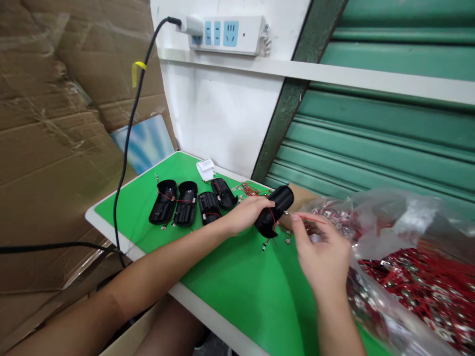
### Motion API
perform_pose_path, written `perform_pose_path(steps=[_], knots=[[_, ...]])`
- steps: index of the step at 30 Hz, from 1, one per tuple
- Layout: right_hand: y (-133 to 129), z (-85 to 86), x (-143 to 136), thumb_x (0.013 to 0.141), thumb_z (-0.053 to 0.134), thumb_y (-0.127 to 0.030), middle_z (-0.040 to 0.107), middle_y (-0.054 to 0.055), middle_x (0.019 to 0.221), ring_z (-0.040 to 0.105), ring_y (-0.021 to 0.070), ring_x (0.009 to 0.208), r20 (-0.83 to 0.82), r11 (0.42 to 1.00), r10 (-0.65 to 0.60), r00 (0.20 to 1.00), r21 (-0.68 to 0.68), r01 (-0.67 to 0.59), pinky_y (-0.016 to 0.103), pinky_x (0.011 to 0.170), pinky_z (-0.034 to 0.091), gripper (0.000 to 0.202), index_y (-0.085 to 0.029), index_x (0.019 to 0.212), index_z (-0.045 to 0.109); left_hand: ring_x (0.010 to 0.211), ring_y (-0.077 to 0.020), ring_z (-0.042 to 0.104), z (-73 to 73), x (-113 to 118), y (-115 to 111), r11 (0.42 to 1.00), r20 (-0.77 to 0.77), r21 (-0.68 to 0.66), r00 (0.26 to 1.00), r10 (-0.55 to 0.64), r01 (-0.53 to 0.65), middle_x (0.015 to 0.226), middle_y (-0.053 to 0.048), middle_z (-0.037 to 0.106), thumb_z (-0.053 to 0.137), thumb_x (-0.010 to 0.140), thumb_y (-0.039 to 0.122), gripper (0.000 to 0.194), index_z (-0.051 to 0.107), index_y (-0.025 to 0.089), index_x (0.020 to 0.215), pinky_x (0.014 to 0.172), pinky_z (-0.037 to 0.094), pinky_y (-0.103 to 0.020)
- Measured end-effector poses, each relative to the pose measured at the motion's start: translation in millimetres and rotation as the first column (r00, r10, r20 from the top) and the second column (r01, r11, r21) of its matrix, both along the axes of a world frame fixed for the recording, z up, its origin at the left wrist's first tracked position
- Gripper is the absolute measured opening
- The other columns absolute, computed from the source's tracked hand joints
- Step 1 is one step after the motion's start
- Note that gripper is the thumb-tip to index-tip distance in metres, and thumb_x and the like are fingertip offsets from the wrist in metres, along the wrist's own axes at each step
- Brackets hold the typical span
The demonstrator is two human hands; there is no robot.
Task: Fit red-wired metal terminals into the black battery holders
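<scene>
Head view: the left hand (248,215) keeps no gap in its grip around a black case (283,198), likely light, stiff, best held mid-body; the right hand (324,254) pinches a bendy red wire (315,220)

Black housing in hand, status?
Left hand gripping black housing. Right hand pinching red wire beside it. Four more housings left of it; clear bag close by the right hand.
</scene>
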State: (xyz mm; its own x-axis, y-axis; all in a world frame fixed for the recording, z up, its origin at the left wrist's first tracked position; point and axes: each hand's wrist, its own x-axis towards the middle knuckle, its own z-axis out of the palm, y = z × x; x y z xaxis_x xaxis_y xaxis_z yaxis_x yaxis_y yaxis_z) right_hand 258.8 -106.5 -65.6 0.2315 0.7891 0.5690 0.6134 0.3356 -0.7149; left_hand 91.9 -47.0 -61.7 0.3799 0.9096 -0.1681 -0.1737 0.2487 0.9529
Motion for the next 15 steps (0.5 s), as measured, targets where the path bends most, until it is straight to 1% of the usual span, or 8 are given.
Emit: perform_pose_path(steps=[2, 6, 8, 10, 12, 15], knots=[[-0.9, 1.7, -2.6, 0.095, 0.068, -0.037, 0.075, 0.004, 0.081, 0.066, 0.0158, 0.067, 0.124, 0.997, 0.056, 0.991, 0.039, -0.061, 0.030, 0.067, 0.054, 0.021, -0.020, 0.086, 0.077, 0.064, -0.0111, 0.054, 0.2, -0.3, -0.4, 1.000, -0.044, 0.012, 0.999, -0.009, 0.009, 0.069, -0.003, 0.063, 0.059, 0.085, 0.034, 0.027, 0.064, 0.011, 0.074, 0.069, 0.041, -0.024], [-0.7, 4.0, -5.2, 0.098, 0.067, -0.028, 0.075, 0.002, 0.082, 0.066, 0.0136, 0.065, 0.273, 0.983, 0.037, 0.961, 0.164, -0.084, 0.027, 0.067, 0.055, 0.015, -0.020, 0.090, 0.076, 0.067, -0.0118, 0.053, 2.3, -1.6, -1.5, 0.999, -0.076, 0.017, 0.996, -0.041, 0.043, 0.070, -0.002, 0.062, 0.057, 0.085, 0.038, 0.029, 0.062, 0.012, 0.074, 0.069, 0.040, -0.024], [0.1, 3.9, -5.1, 0.098, 0.069, -0.023, 0.075, 0.001, 0.081, 0.067, 0.0123, 0.065, 0.318, 0.968, 0.015, 0.948, 0.232, -0.093, 0.025, 0.066, 0.054, 0.011, -0.018, 0.091, 0.075, 0.068, -0.0121, 0.053, 3.4, -1.6, -1.9, 0.999, -0.077, 0.015, 0.996, -0.050, 0.052, 0.071, -0.002, 0.062, 0.056, 0.084, 0.039, 0.029, 0.062, 0.012, 0.075, 0.069, 0.039, -0.025], [0.8, 2.8, -4.8, 0.098, 0.070, -0.020, 0.075, 0.001, 0.083, 0.069, 0.0120, 0.070, 0.356, 0.956, 0.002, 0.934, 0.275, -0.107, 0.023, 0.070, 0.055, 0.008, -0.016, 0.092, 0.074, 0.068, -0.0116, 0.051, 3.8, -1.0, -2.2, 0.999, -0.085, 0.013, 0.996, -0.039, 0.041, 0.071, -0.002, 0.061, 0.057, 0.082, 0.039, 0.029, 0.062, 0.012, 0.074, 0.070, 0.039, -0.025], [1.1, 1.5, -4.7, 0.098, 0.070, -0.018, 0.076, 0.003, 0.085, 0.071, 0.0125, 0.075, 0.385, 0.949, -0.007, 0.923, 0.293, -0.115, 0.023, 0.074, 0.055, 0.007, -0.015, 0.093, 0.074, 0.067, -0.0109, 0.049, 3.3, -0.2, -2.4, 1.000, -0.093, 0.006, 0.995, -0.028, 0.029, 0.070, -0.001, 0.059, 0.058, 0.081, 0.039, 0.028, 0.062, 0.012, 0.073, 0.069, 0.037, -0.025], [0.8, 0.0, -4.6, 0.098, 0.071, -0.017, 0.075, 0.003, 0.086, 0.071, 0.0128, 0.077, 0.407, 0.946, -0.013, 0.913, 0.301, -0.121, 0.023, 0.076, 0.054, 0.007, -0.014, 0.093, 0.074, 0.068, -0.0110, 0.049, 1.7, 0.6, -2.0, 0.999, -0.090, -0.010, 0.995, -0.033, 0.032, 0.071, -0.001, 0.059, 0.059, 0.081, 0.039, 0.028, 0.061, 0.013, 0.074, 0.070, 0.036, -0.025]])
